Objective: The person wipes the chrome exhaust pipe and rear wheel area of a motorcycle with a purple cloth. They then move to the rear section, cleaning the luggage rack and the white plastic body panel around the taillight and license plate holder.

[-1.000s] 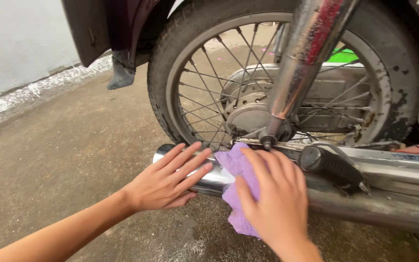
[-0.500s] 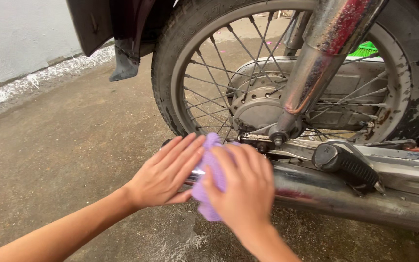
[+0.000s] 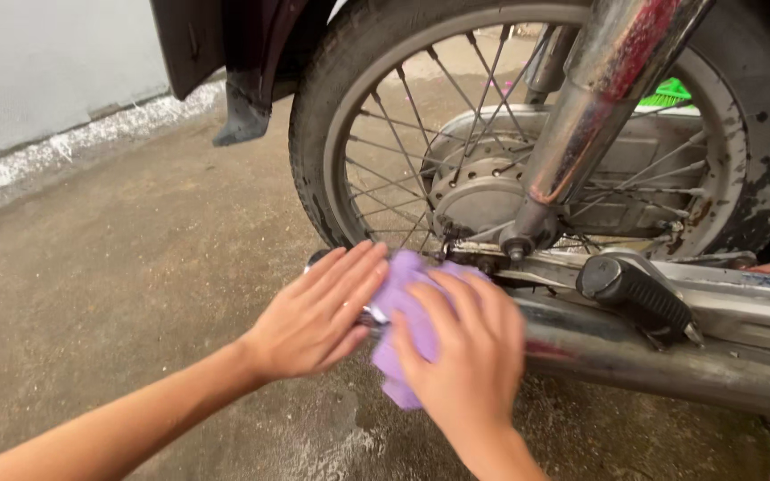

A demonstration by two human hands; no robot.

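Two bare hands are working a soft purple cloth (image 3: pixel 403 307) against the tail end of a long chrome motorcycle exhaust pipe (image 3: pixel 652 356).

Head view: the right hand (image 3: pixel 465 356) is lying flat on the purple cloth with its fingers spread and stretched forward, pressing rather than gripping, so the cloth is sitting under the palm and fingers and showing past the fingertips and below the heel of the hand. The left hand (image 3: pixel 318 312) is resting open and flat on the pipe's rear tip, its fingers just beside the cloth's left edge and holding nothing. Behind the hands the spoked rear wheel with its black tyre (image 3: pixel 376 134) is standing on the wet concrete floor (image 3: pixel 118 267), a rusty chrome shock absorber (image 3: pixel 599 98) is slanting down to the axle, and a black ribbed rubber footpeg (image 3: pixel 639 294) is jutting out above the pipe.
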